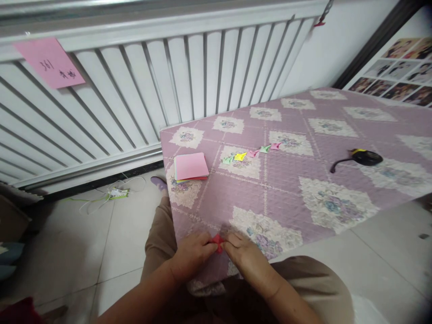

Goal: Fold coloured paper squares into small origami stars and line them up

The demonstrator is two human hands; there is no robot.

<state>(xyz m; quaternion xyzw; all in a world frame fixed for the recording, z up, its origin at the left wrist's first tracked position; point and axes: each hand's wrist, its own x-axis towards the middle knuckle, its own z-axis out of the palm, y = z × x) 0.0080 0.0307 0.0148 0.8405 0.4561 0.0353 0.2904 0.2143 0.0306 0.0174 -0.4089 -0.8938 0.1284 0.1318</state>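
Between my two hands is a small piece of red folded paper (218,243), near the front corner of the table. My left hand (194,252) pinches its left side with thumb and fingers. On the other side, my right hand (245,254) has its fingers closed on the right edge. The fingertips cover part of the paper, so its full shape is hidden. Farther up the cloth lies a stack of coloured paper squares (191,166), pink on top. Right of the stack, several small folded paper pieces, including a yellow one (240,156), form a slanting row.
A patterned purple tablecloth (286,189) covers the table. A black object with a thin arm (367,157) lies at the right. Behind stands a white radiator (189,76) with a pink note (50,63). A power strip (119,193) with cables rests on the floor at left.
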